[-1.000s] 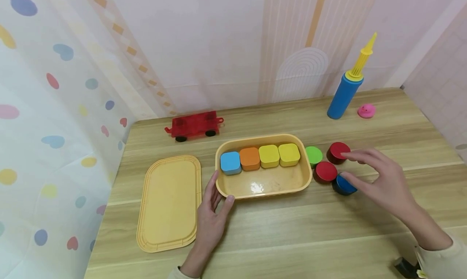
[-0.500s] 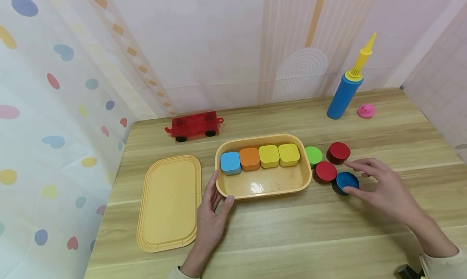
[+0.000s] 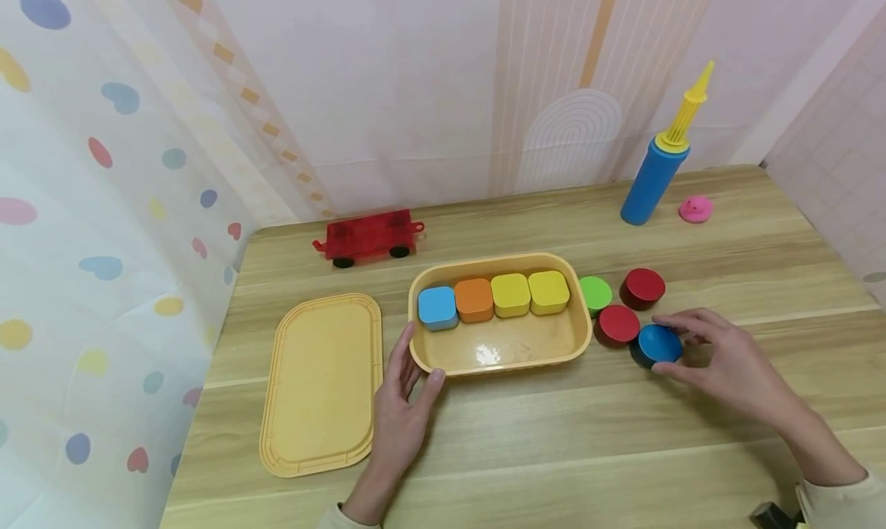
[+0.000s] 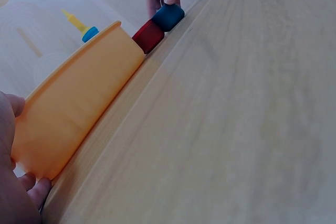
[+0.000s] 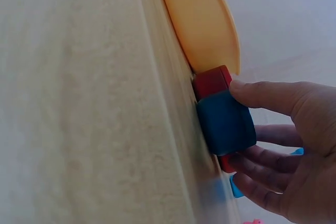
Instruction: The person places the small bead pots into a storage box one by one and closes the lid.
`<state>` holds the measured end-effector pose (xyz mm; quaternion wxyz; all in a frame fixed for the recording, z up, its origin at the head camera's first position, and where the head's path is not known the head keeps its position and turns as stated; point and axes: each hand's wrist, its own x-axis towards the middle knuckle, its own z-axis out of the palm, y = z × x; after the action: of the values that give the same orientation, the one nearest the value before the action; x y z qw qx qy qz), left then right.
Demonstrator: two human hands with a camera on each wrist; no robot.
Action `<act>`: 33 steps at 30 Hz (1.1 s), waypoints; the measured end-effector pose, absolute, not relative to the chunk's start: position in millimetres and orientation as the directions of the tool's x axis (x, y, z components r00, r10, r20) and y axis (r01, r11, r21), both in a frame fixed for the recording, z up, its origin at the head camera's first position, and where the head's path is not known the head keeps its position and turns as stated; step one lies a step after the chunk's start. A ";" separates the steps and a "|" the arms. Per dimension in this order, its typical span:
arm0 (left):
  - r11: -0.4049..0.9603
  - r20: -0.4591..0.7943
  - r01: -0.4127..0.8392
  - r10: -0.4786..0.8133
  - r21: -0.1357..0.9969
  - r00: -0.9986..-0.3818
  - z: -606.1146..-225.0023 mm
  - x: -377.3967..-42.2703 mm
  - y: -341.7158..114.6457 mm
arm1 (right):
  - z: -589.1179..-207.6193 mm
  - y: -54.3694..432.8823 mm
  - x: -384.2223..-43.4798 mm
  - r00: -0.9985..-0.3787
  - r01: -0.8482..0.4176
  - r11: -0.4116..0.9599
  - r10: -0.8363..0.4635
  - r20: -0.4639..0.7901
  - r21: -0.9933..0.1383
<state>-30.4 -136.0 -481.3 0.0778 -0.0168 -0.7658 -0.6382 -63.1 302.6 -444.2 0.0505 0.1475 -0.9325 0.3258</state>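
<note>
My left hand (image 3: 401, 417) holds the near left corner of a yellow plastic bin (image 3: 460, 355), thumb on the front side and fingers along the left side. Inside, a light blue block (image 3: 438, 307), an orange block (image 3: 474, 300) and two yellow blocks stand in a row by the back wall. To the bin's right, my right hand (image 3: 734, 364) pinches a dark blue round block (image 3: 657, 344), thumb on its near side and fingers on its far side. A red round block (image 3: 617, 325) sits against it, another red block (image 3: 642, 287) behind, and a green one (image 3: 595, 294) beside the bin.
A flat yellow lid (image 3: 321, 387) lies left of the bin. Behind them stands a red toy wagon (image 3: 370, 237). At the back right are an upright blue and yellow pump (image 3: 654, 179) and a pink toy duck (image 3: 695, 209). A dark object (image 3: 771, 515) lies by the right sleeve.
My right hand's spread fingers have drawn in from near the rear red block and closed around the dark blue block. The left hand and the bin have stayed in place.
</note>
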 end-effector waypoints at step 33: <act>0.173 0.138 0.124 -0.067 0.977 -0.988 -483.0 -30.4 -136.4 | -409.4 312.1 -55.7 -0.921 -0.370 0.776 -0.236 0.309 -0.511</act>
<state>-30.4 -136.4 -483.0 0.0744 -0.0190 -0.7623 -0.6426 -55.7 312.1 -409.4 0.1142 0.1620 -0.9353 0.2930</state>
